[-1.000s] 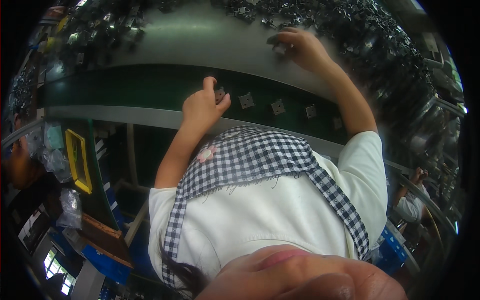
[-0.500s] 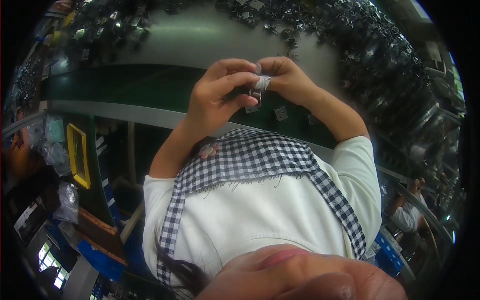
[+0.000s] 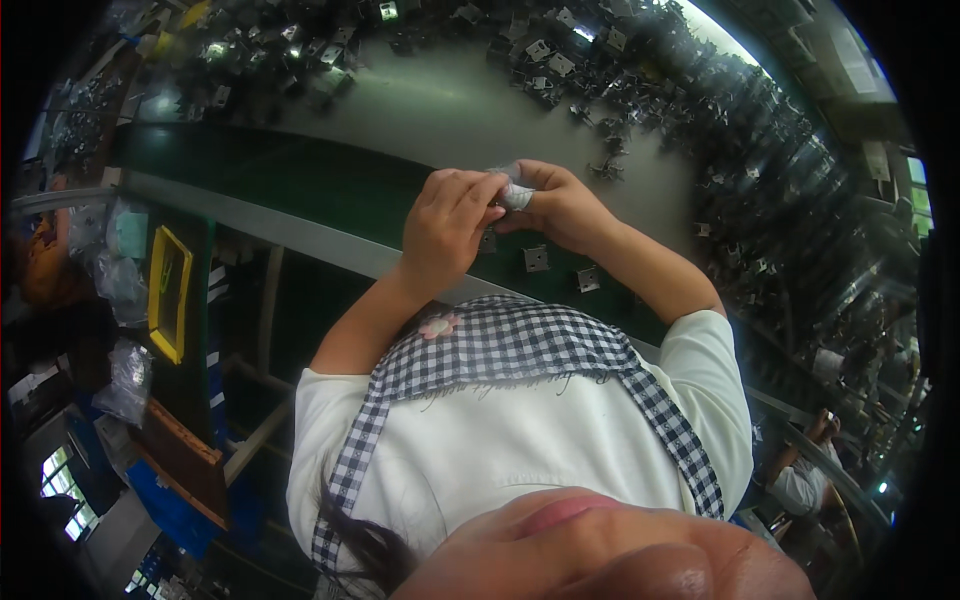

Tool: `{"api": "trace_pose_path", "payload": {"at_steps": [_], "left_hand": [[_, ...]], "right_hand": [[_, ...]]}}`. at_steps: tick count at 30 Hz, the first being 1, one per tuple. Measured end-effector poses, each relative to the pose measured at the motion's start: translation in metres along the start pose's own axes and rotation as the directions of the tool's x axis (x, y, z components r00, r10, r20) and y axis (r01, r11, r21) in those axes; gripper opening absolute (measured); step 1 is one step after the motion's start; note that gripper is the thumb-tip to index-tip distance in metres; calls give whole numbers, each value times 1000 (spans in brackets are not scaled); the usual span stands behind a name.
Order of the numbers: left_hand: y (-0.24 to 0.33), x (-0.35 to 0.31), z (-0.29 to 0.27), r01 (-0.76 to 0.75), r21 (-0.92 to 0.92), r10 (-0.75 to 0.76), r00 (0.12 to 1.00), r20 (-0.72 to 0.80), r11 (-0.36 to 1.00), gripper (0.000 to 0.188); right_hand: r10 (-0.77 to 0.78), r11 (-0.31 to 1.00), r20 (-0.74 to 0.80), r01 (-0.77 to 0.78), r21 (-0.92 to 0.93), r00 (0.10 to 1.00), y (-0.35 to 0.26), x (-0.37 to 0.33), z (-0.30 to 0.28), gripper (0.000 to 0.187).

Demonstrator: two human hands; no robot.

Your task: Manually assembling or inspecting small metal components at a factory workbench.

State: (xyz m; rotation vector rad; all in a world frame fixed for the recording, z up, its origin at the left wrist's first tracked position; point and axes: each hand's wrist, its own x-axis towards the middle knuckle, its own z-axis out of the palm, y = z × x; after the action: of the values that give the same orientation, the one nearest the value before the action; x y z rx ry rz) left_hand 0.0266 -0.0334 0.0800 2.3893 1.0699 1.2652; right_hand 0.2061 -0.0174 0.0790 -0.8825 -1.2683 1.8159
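Observation:
My left hand (image 3: 443, 222) and my right hand (image 3: 568, 208) meet above the green strip of the workbench (image 3: 330, 190), their fingers closed together. A small metal bracket was visible between them a moment ago; now the fingers cover it almost wholly. White wrapping (image 3: 516, 197) goes round a digit of my right hand, where the hands touch. Just below the hands lie loose metal brackets: a square one with holes (image 3: 536, 258), another to its right (image 3: 587, 280), and a third (image 3: 488, 241) partly hidden under my left hand.
Heaps of metal brackets (image 3: 640, 110) cover the bench's far and right sides, with more at far left (image 3: 290, 60). A pale metal edge (image 3: 290, 228) runs along the bench front. To the left are a yellow frame (image 3: 170, 295) and plastic bags (image 3: 128, 380). Another person (image 3: 803, 480) is at right.
My left fingers, spread around the bracket before, have closed in over it against my right hand. Both hands sit slightly lower in the picture, and the whole view has shifted a little.

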Motion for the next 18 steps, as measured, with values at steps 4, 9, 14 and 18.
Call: {"api": "trace_pose_path", "payload": {"at_steps": [4,9,14,18], "left_hand": [[-24,-2,15,-149,-24,150,981,124,989,29],[-46,36,51,-308,-120,328,920,213,944,36],[-152,132,53,112,389,-2,962,-272,915,39],[-230,151,49,370,720,-301,925,-230,587,51]], "right_hand": [[281,917,38,-280,284,959,7,-2,-14,26],[349,907,-202,-276,320,915,-1,-24,-41,26],[-121,992,-576,74,-105,808,-28,-48,-91,19],[-465,879,-797,308,-364,386,-22,-35,-195,14]]}}
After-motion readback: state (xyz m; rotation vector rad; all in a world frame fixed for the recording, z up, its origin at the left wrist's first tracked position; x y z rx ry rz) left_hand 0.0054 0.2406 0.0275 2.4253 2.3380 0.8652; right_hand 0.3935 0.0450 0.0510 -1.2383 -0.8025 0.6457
